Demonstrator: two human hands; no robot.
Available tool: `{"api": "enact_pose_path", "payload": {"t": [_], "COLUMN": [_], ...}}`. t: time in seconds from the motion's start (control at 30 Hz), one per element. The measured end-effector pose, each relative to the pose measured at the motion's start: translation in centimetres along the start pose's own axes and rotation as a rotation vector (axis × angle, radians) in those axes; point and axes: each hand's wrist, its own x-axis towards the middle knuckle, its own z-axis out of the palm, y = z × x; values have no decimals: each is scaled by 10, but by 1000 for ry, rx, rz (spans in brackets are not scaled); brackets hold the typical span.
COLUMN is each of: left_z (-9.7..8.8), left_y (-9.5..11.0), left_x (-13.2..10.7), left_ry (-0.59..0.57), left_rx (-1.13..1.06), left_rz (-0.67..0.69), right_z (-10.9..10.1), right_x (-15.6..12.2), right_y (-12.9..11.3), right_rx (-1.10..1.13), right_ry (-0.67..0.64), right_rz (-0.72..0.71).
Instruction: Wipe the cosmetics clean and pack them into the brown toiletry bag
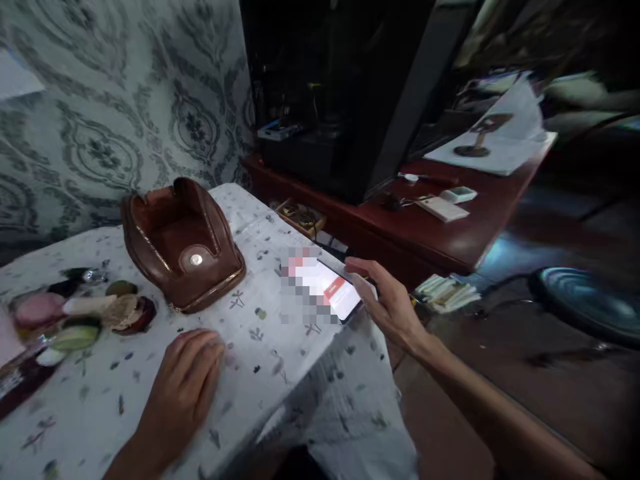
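Phone (329, 279) shows a red panel (335, 291) with illegible writing.

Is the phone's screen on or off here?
On: the phone beside the right hand shows a bright white display with a red block. Part of it is pixelated, so I cannot tell what shows there.

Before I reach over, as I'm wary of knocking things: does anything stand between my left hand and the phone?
Nothing visible does: only tablecloth shows between your left hand and the phone, though pixelation hides a patch beside the screen. The brown bag sits farther back.
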Motion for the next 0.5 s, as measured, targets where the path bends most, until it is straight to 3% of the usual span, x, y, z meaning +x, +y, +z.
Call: {"api": "enact_pose_path", "payload": {"t": [0.5], "left_z": [1], "left_y": [1], "left_x": [2], "left_ry": [19], "left_rx": [-34], "left_rz": [-26], "right_z": [5], "right_x": [-20], "right_y": [1], "right_rx": [-247], "right_ry": [-66], "right_rz": [-128]}}
